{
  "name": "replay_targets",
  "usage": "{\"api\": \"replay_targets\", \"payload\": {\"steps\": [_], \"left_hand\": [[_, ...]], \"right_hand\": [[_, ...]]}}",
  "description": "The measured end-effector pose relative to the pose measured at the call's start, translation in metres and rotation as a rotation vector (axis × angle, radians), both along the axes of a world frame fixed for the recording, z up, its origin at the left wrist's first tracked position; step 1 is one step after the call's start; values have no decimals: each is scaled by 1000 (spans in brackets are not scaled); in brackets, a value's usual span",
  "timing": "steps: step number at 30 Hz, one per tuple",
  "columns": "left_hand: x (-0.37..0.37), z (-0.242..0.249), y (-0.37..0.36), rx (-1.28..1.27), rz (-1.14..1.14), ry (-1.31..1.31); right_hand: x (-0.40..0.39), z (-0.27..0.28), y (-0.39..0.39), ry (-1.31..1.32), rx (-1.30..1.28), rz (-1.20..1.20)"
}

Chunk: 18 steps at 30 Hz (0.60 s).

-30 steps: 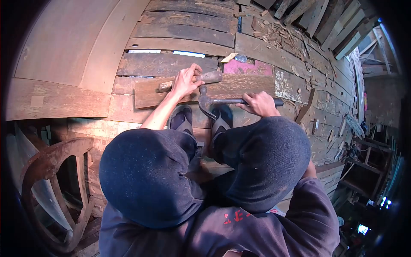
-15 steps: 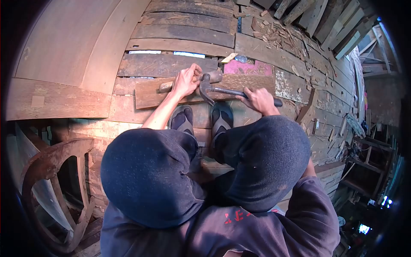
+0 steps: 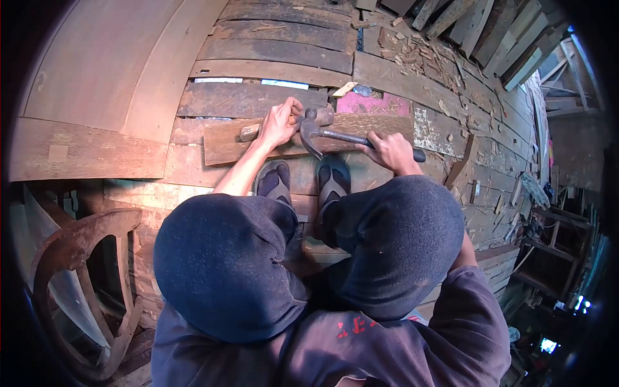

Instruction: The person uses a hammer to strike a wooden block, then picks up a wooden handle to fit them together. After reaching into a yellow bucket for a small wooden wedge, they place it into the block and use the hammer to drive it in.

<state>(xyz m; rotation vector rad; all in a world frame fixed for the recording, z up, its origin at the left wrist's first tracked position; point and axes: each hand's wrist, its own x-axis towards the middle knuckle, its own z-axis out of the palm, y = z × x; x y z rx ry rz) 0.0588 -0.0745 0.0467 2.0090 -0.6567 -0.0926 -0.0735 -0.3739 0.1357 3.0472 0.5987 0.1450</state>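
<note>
My right hand [image 3: 391, 153] is wrapped round the dark handle of a claw hammer [image 3: 345, 136]. The hammer head is beside my left hand [image 3: 280, 124], its claw curving down toward my feet. My left hand has thumb and fingers pinched together close to the hammer head; what is between them is too small to make out. Beneath that hand lies a short wooden piece [image 3: 249, 133], its far end showing behind the hammer head. It rests on a flat brown board [image 3: 222, 143] that lies across the floor in front of my feet.
Wide wooden panels [image 3: 97, 84] stand at the left, above a curved wooden frame [image 3: 71, 242]. Wood chips [image 3: 412, 55] litter the plank floor [image 3: 277, 48], which has open gaps. A pink patch [image 3: 380, 103] lies beyond the board. Timber pieces [image 3: 496, 32] lean at the upper right.
Almost nothing differs. Both hands and the hammer keep nearly the same place, and my knees have shifted very slightly.
</note>
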Motion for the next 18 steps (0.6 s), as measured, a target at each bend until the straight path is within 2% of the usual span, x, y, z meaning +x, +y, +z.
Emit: {"api": "replay_targets", "payload": {"steps": [5,9,13,16,18], "left_hand": [[-6,9,0,90,29,-1],[-4,1,0,62,24,-5],[-2,5,1,35,19,43],[-3,1,-1,28,9,-5],[-5,-1,0,41,15,-15]], "right_hand": [[-6,1,-3,56,-60,139],[-8,-5,5,47,-29,-60],[-13,-1,-3,12,32,58],[-9,3,-9,44,-78,160],[-5,0,-11,20,-97,132]]}}
